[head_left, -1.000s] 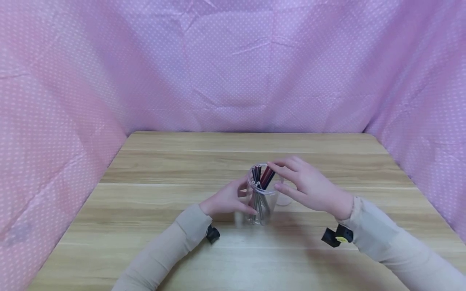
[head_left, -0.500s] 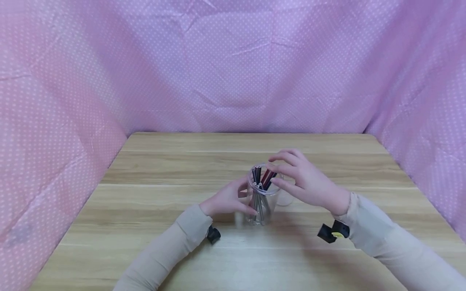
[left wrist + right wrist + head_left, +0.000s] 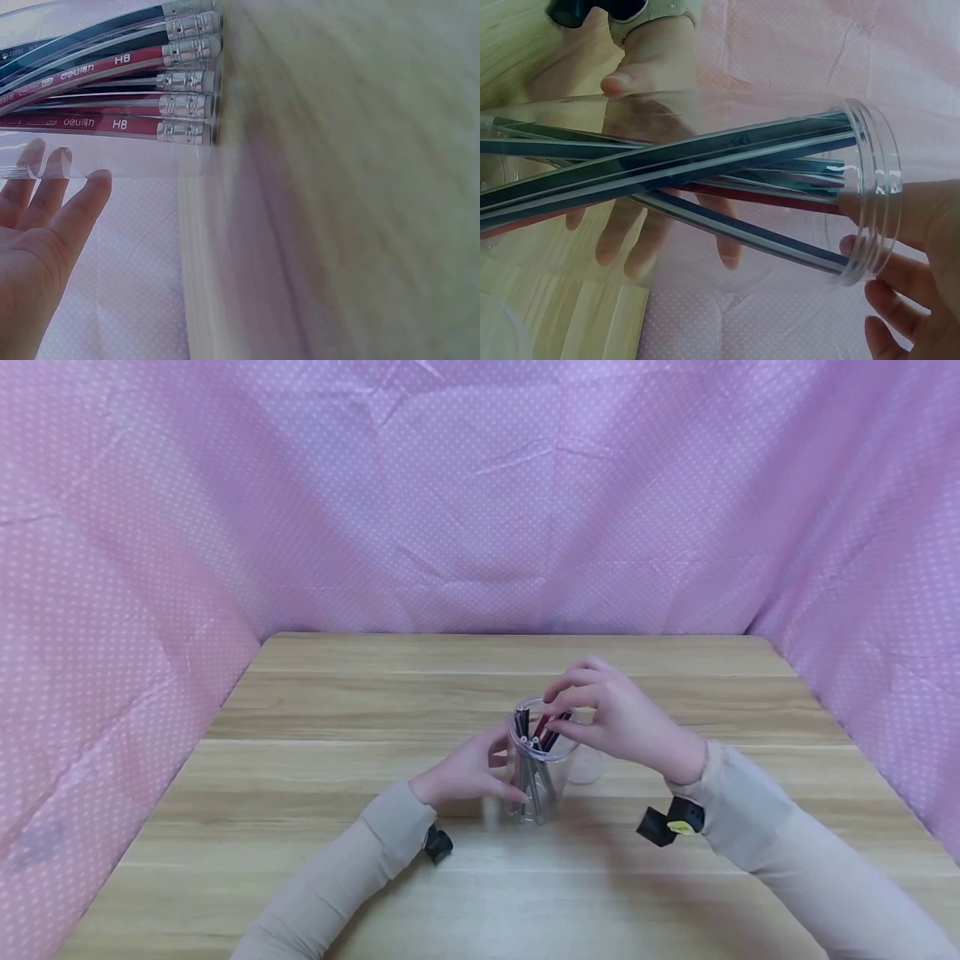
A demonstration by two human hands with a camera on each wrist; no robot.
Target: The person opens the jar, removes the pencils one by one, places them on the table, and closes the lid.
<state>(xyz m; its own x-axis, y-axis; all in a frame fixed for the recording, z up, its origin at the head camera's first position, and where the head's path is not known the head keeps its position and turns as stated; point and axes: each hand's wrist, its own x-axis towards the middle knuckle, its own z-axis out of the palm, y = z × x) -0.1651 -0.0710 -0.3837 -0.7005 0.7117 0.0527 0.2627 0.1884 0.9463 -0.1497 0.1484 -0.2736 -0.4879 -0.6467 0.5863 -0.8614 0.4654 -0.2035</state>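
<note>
Left hand (image 3: 471, 770) grips the side of the clear jar (image 3: 557, 781), pencils (image 3: 532, 781) leaning within.

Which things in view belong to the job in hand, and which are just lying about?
Part of the job:
clear jar, gripped by the left hand
pencils inside it
right hand, at the pencils' upper ends

Just there:
clear round disc, untouched, perhaps a lid
wooden table
pink dotted cloth

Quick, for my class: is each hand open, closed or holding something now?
Left hand: holding the jar.
Right hand: at the pencils in the jar's mouth; whether it grips one cannot be told.
</note>
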